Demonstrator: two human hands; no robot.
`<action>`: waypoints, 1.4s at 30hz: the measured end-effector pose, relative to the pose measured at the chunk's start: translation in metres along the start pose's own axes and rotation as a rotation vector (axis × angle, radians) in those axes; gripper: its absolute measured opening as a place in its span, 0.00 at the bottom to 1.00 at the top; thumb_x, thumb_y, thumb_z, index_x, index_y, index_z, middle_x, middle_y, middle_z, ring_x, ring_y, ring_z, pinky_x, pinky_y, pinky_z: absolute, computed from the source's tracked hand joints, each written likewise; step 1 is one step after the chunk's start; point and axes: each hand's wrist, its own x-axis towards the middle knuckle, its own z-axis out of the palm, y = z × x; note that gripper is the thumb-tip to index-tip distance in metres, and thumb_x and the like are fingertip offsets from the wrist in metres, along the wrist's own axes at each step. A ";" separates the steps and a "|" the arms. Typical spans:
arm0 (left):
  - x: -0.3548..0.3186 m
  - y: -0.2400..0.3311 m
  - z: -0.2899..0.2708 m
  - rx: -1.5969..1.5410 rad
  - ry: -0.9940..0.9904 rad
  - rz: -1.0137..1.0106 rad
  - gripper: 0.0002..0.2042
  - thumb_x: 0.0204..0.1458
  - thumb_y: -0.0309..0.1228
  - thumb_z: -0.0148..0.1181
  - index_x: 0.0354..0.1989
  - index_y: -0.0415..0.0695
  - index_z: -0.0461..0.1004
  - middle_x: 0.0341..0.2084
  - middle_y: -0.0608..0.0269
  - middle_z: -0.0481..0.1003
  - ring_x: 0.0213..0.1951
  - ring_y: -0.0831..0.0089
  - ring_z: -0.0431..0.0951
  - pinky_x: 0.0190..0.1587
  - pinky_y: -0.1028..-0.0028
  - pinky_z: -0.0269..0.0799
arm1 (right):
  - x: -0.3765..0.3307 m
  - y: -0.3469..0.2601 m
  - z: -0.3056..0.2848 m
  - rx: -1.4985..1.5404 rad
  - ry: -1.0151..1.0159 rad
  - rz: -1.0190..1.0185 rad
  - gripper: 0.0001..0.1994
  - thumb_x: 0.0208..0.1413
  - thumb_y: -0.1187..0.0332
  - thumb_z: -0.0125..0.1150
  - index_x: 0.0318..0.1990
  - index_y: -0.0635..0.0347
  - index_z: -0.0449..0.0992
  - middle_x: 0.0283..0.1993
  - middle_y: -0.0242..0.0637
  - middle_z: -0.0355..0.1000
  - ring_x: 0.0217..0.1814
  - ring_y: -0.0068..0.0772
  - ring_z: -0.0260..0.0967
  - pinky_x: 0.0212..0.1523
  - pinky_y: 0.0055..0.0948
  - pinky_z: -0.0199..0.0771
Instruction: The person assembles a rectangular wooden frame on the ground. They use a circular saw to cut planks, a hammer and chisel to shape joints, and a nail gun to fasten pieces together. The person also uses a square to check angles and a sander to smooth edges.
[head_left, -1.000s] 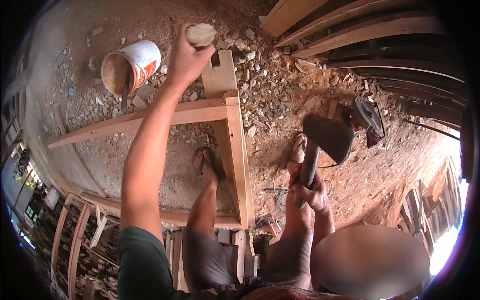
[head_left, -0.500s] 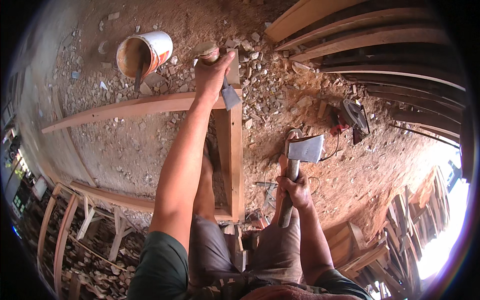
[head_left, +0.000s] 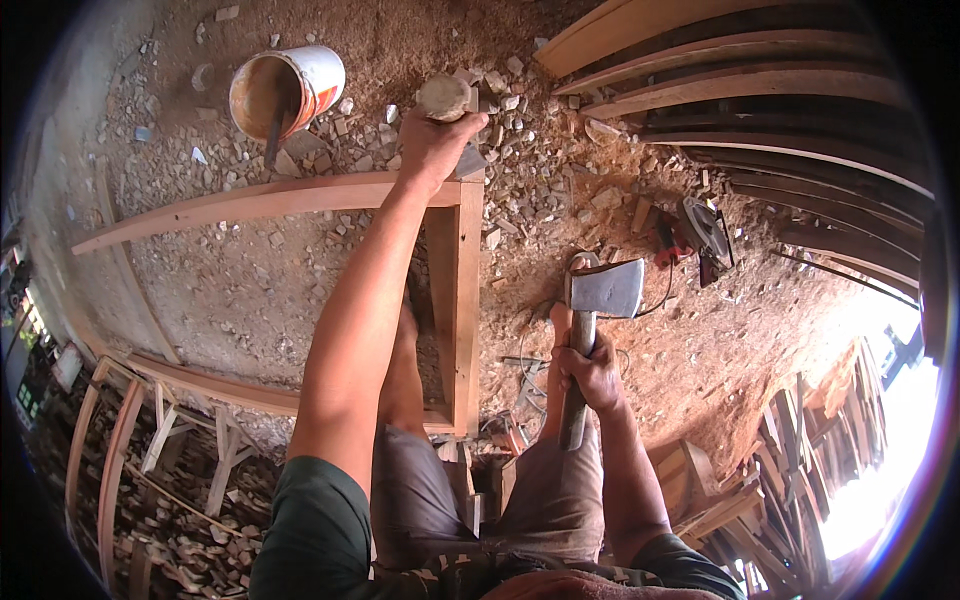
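Note:
My left hand (head_left: 436,150) is wrapped round the handle of a chisel (head_left: 468,162), whose pale, rounded butt faces up toward me. Its broad metal blade shows partly beyond my fingers, at the far corner of a wooden frame (head_left: 467,300); I cannot tell whether the edge touches the wood. In my right hand (head_left: 597,373) is a hatchet (head_left: 607,290), gripped midway along its wooden handle. The grey head points away from me, above my right foot, and the handle's end hangs over my right thigh.
A white bucket (head_left: 325,75) with a stick in it lies tilted among stone rubble. A circular saw (head_left: 706,238) with a cord rests on the dirt at right. Long boards (head_left: 740,85) are stacked at the far right. Scrap wood (head_left: 800,460) piles up at the near right.
My left hand has tipped the chisel more upright, turning its butt toward me and its blade onto the frame's corner. The hatchet in my right hand has barely shifted.

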 end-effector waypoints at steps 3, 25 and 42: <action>-0.003 0.003 0.008 0.013 -0.064 0.019 0.12 0.47 0.29 0.73 0.39 0.41 0.80 0.34 0.64 0.83 0.38 0.74 0.81 0.44 0.70 0.77 | 0.001 -0.005 0.001 -0.016 0.006 0.003 0.06 0.56 0.73 0.64 0.34 0.60 0.72 0.22 0.30 0.69 0.19 0.22 0.66 0.20 0.27 0.67; 0.009 -0.008 0.012 0.182 -0.369 0.029 0.12 0.47 0.31 0.71 0.39 0.44 0.80 0.33 0.68 0.82 0.38 0.74 0.81 0.45 0.70 0.77 | -0.008 -0.181 -0.012 -0.117 0.162 -0.698 0.10 0.61 0.71 0.62 0.46 0.66 0.74 0.26 0.33 0.72 0.20 0.23 0.68 0.20 0.25 0.68; 0.000 -0.037 0.000 0.132 -0.287 0.018 0.15 0.44 0.28 0.70 0.42 0.42 0.78 0.34 0.64 0.82 0.36 0.71 0.80 0.45 0.64 0.77 | 0.015 -0.269 0.065 -1.144 0.387 -0.537 0.21 0.61 0.66 0.55 0.62 0.61 0.70 0.45 0.51 0.77 0.50 0.46 0.76 0.51 0.45 0.78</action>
